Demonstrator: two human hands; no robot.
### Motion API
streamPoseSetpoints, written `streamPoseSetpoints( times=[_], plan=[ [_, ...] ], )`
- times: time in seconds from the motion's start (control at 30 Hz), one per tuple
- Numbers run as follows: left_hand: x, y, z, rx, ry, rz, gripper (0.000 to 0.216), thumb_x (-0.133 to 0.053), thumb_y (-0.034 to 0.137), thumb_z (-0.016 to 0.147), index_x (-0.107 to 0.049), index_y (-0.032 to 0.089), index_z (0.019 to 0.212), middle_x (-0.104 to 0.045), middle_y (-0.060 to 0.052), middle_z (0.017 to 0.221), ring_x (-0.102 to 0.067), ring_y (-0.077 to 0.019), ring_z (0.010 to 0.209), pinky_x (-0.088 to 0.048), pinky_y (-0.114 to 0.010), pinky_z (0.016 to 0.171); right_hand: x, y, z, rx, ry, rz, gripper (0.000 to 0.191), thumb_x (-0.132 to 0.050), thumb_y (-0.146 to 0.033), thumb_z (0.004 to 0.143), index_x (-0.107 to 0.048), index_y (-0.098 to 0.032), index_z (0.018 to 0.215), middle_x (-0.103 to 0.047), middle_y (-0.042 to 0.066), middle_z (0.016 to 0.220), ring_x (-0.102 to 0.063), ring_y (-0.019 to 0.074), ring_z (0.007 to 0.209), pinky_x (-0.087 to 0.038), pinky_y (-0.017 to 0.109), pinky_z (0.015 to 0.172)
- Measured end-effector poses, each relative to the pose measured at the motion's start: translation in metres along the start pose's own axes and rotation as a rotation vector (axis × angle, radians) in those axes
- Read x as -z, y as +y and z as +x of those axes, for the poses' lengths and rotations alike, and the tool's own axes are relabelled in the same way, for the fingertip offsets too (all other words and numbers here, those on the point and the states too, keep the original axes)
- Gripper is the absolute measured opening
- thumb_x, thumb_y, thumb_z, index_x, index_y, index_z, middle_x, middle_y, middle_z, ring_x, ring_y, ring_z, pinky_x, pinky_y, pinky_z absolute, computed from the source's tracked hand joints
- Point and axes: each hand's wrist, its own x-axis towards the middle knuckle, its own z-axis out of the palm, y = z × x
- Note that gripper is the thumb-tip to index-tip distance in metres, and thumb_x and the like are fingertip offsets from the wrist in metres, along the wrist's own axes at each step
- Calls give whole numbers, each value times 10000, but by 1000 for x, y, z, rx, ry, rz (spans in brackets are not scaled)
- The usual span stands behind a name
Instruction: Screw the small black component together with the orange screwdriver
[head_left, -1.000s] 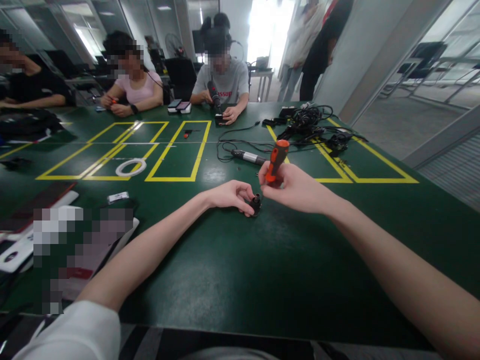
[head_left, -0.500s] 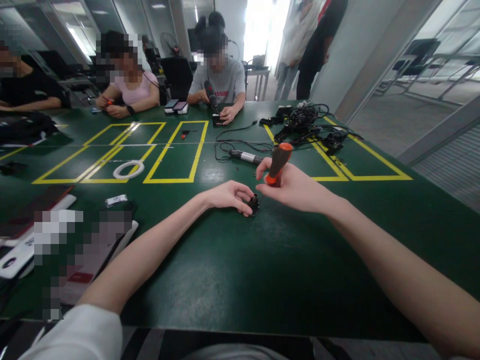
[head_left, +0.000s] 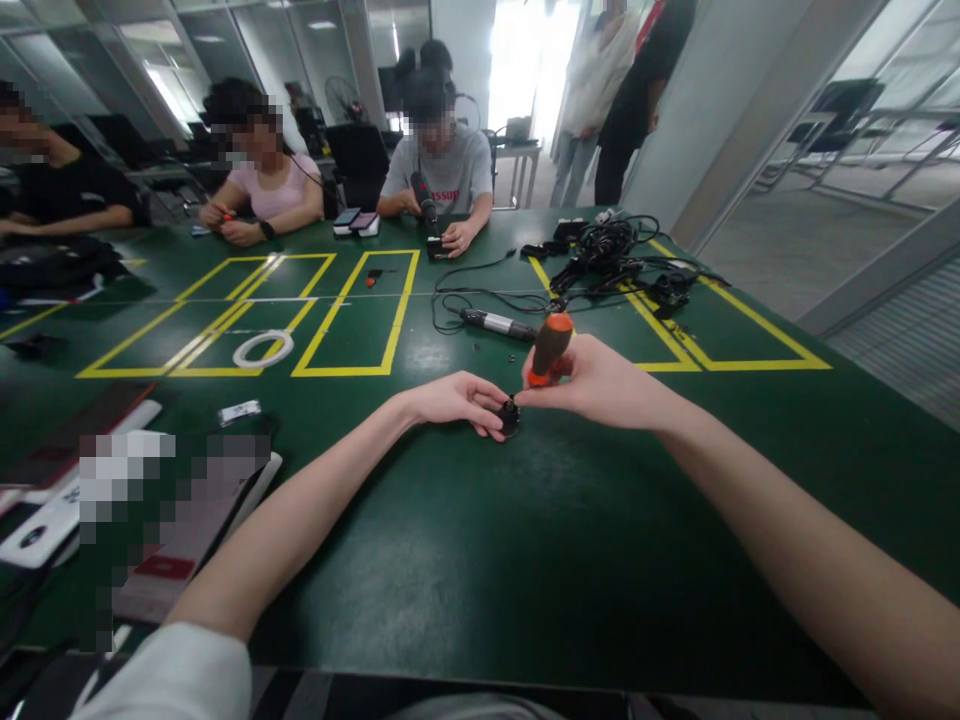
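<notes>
On the green table [head_left: 420, 560], my left hand [head_left: 461, 400] is closed on a small round black part [head_left: 510, 418] with a raised middle. My right hand [head_left: 600, 385] holds a screwdriver [head_left: 553, 345] with a grey and orange handle, which tilts up between the thumb and the palm. The right fingertips are at the top of the black part, close to my left fingers. What those fingertips pinch is too small to make out, and the screwdriver's shaft is hidden.
Beyond my hands lies a black and silver electric screwdriver [head_left: 499, 325] with its cord. A cable heap [head_left: 607, 250] is at the back right. A white tape roll [head_left: 262, 348] and boxes [head_left: 195, 530] are on the left. Across the table a person [head_left: 442, 165] works with a power tool.
My right hand has moved left and down, bringing its fingertips to the black part. The screwdriver has moved along with it. My left hand stays on the part.
</notes>
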Motion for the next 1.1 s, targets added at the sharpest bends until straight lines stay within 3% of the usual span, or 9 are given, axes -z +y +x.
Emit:
streamPoseSetpoints(
  times=[0.2, 0.3, 0.47, 0.67, 0.8, 1.1],
  plan=[
    [2, 3, -3, -4, -42, 29, 483, -901, 228, 726, -735, 123, 1168, -797, -121, 1089, -794, -183, 857, -583, -236, 726, 5, 0, 1, -20, -6, 36, 261, -857, -356, 670, -668, -176, 655, -666, 9, 645, -615, 168, 624, -483, 283, 583],
    [-1, 2, -3, -55, -8, 30, 553, -876, 159, 694, -680, 135, 1211, -782, -114, 1105, -794, -182, 807, -585, -251, 727, 5, 0, 1, -56, -2, 106, 228, -869, -312, 642, -687, -177, 660, -681, 4, 631, -646, 174, 619, -509, 288, 586],
    [-9, -5, 1, -136, 139, 114, 650, -944, 120, 567, -568, 168, 1095, -751, -55, 1028, -748, -126, 643, -573, -221, 623, 3, 3, 1, -83, 21, 257, 204, -861, -215, 615, -688, -181, 716, -743, 13, 696, -711, 186, 673, -573, 300, 646],
    [-12, -9, 4, -183, 185, 162, 499, -952, 192, 579, -601, 125, 927, -764, -50, 857, -731, -116, 611, -552, -186, 568, -2, 13, 2, -87, 57, 381, 310, -933, -232, 569, -682, -175, 743, -757, 20, 676, -737, 192, 648, -600, 308, 656],
    [-13, -6, 2, -162, 181, 179, 456, -949, 217, 600, -616, 117, 896, -730, -15, 653, -687, -108, 549, -534, -182, 547, -16, 18, -1, -82, 135, 483, 369, -967, -274, 562, -672, -177, 761, -783, 30, 728, -751, 195, 649, -622, 320, 669],
    [-13, 1, -3, -139, 138, 188, 303, -930, 228, 638, -688, 106, 774, -726, -2, 695, -655, -78, 604, -528, -184, 615, -61, 27, -12, -4, 300, 700, 373, -916, -430, 685, -659, -208, 838, -777, 15, 783, -747, 178, 646, -635, 335, 689]
  ],
)
